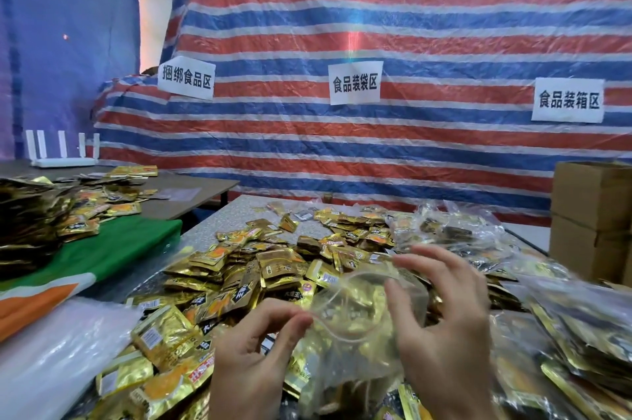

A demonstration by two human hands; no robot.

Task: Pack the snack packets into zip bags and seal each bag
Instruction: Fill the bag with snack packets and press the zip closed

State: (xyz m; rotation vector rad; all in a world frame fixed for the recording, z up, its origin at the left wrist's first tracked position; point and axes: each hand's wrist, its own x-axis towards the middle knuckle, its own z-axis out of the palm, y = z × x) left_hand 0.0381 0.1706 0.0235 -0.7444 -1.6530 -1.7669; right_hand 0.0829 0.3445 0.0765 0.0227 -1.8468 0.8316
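A clear zip bag [345,347] with gold snack packets inside stands at the bottom centre, its mouth open and facing up. My left hand [249,358] pinches the bag's left rim between thumb and fingers. My right hand [441,327] grips the right side of the mouth, fingers spread over its top edge. A wide heap of loose gold and orange snack packets [260,269] covers the speckled table [236,210] around and behind the bag.
Filled clear bags [561,323] pile up on the right. Cardboard boxes [591,224] stand at the far right. A stack of empty plastic bags [61,347] lies at the lower left, beside a green and orange cloth [113,248]. A striped tarp [376,43] with paper signs hangs behind.
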